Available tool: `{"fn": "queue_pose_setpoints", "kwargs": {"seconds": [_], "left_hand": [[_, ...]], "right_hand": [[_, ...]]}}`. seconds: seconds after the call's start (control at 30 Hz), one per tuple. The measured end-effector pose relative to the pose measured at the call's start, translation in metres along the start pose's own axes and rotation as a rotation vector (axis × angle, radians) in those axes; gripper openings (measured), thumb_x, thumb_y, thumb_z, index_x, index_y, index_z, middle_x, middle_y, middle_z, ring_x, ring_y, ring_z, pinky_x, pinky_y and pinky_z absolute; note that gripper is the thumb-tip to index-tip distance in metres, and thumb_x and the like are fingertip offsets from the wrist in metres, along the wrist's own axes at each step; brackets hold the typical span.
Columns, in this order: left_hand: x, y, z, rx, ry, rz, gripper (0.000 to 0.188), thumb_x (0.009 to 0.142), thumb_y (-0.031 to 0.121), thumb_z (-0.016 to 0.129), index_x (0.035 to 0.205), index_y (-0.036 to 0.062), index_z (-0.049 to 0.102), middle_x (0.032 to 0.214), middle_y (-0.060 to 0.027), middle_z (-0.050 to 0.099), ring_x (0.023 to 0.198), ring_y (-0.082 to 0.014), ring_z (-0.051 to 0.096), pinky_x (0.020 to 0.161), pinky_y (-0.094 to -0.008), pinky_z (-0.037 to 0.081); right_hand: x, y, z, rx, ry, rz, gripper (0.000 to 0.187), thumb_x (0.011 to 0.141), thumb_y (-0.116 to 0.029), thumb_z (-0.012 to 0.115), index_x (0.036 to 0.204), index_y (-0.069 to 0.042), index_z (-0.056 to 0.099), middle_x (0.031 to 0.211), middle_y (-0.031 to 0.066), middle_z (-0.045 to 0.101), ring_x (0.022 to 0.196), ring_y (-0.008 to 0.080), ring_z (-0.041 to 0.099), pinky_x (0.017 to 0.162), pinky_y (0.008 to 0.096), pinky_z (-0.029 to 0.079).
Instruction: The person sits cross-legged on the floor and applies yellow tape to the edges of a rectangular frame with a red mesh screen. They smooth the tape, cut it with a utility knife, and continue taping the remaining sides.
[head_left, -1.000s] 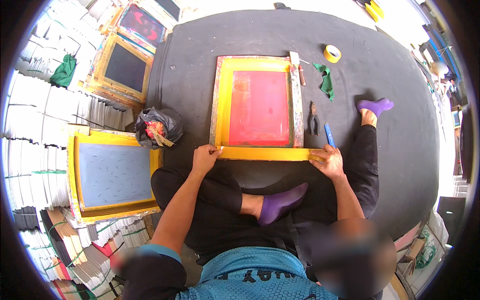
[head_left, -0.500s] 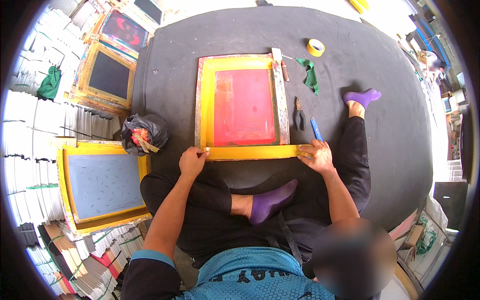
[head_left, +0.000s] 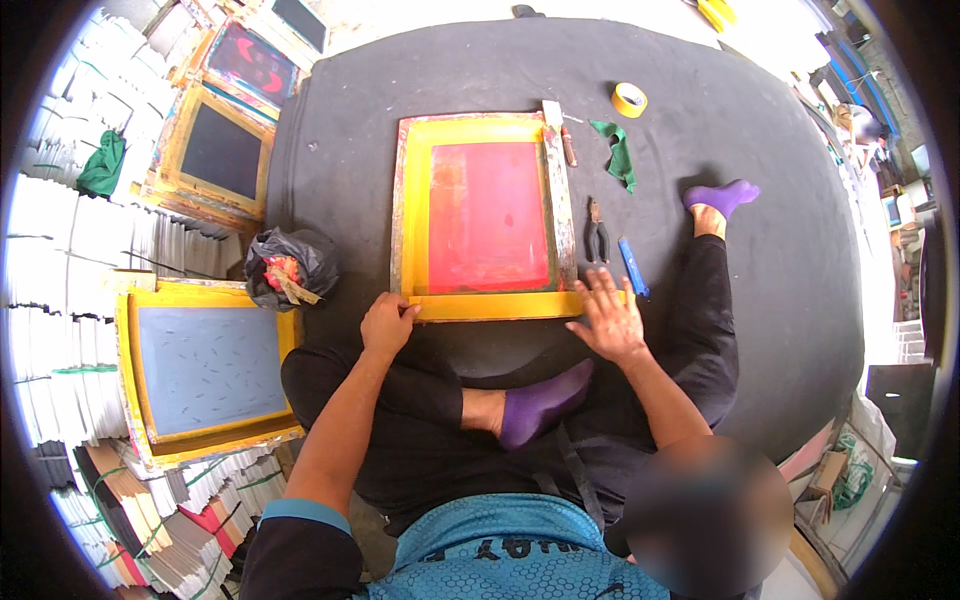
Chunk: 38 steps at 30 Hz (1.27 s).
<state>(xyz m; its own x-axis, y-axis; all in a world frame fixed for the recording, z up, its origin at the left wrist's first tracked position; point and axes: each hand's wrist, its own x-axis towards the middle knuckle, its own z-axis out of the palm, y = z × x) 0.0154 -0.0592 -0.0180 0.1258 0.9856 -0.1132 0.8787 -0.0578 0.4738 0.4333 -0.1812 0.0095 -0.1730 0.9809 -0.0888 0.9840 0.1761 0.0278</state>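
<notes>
A screen-printing frame (head_left: 397,210) with red mesh lies flat in front of me, yellow tape lining its far and left inner borders. Along its near side runs a strip of yellow tape (head_left: 490,306). My left hand (head_left: 386,326) is closed at the strip's left end, thumb on the frame corner. At the other end, my right hand (head_left: 610,318) lies flat with fingers spread over the tape. Just beyond that hand are a blue utility knife (head_left: 633,268) and dark-handled pliers (head_left: 598,236). The frame's right side shows bare, stained wood.
A tape roll (head_left: 629,99), a green cloth strip (head_left: 617,158) and a tool with a reddish handle (head_left: 568,147) lie toward the far right. On the left stand a black plastic bag (head_left: 305,255), a blue-grey screen frame (head_left: 130,370) and stacked paper (head_left: 60,280).
My right hand has gone from gripping the strip's right end to lying open over it, slightly farther left. The left hand stays at its corner; the tape now sits against the frame.
</notes>
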Motion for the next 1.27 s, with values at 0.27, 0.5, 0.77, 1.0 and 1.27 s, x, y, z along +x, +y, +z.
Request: {"fn": "queue_pose_setpoints", "kwargs": {"seconds": [0.27, 0.5, 0.77, 1.0, 1.27], "left_hand": [[0.001, 0.005, -0.002, -0.019, -0.029, -0.02, 0.024, 0.088, 0.028, 0.082, 0.088, 0.006, 0.071, 0.093, -0.0107, 0.068, 0.087, -0.0352, 0.069, 0.077, -0.0467, 0.055], [0.005, 0.003, 0.0, 0.011, -0.024, 0.007, 0.026, 0.087, 0.028, 0.082, 0.087, 0.0044, 0.072, 0.092, -0.0113, 0.068, 0.086, -0.0344, 0.07, 0.076, -0.0466, 0.055], [0.005, 0.004, -0.004, -0.007, -0.041, -0.025, 0.026, 0.086, 0.027, 0.083, 0.087, 0.0038, 0.072, 0.091, -0.0118, 0.068, 0.086, -0.0346, 0.07, 0.076, -0.0467, 0.054], [0.006, -0.008, 0.0, -0.039, -0.047, -0.02, 0.026, 0.086, 0.027, 0.083, 0.089, 0.0041, 0.073, 0.093, -0.0134, 0.07, 0.088, -0.0356, 0.07, 0.078, -0.0472, 0.055], [0.011, -0.002, 0.0, -0.048, -0.103, -0.088, 0.027, 0.086, 0.028, 0.083, 0.091, 0.0042, 0.073, 0.098, -0.0141, 0.072, 0.094, -0.0349, 0.072, 0.082, -0.0463, 0.056]], "right_hand": [[0.004, -0.02, 0.011, -0.02, 0.019, -0.112, 0.081, 0.101, -0.063, 0.05, 0.16, -0.008, 0.04, 0.167, 0.0124, 0.039, 0.158, 0.0279, 0.029, 0.129, 0.0554, 0.019], [0.05, 0.087, 0.01, 0.454, 0.26, 0.643, 0.033, 0.091, -0.033, 0.077, 0.1, -0.001, 0.071, 0.099, 0.022, 0.074, 0.095, 0.039, 0.072, 0.084, 0.0482, 0.056], [0.041, 0.127, 0.048, 0.401, 0.009, 0.676, 0.041, 0.087, -0.034, 0.08, 0.11, -0.002, 0.067, 0.103, 0.0256, 0.075, 0.101, 0.0432, 0.072, 0.088, 0.0516, 0.057], [0.028, 0.078, 0.01, 0.328, 0.385, 0.6, 0.03, 0.099, -0.021, 0.061, 0.125, -0.008, 0.06, 0.084, 0.0267, 0.072, 0.076, 0.0469, 0.073, 0.069, 0.0577, 0.059], [-0.016, -0.058, 0.0, 0.483, 0.06, 0.462, 0.049, 0.102, -0.019, 0.054, 0.151, -0.019, 0.051, 0.079, 0.0262, 0.073, 0.072, 0.0469, 0.073, 0.069, 0.0612, 0.059]]}}
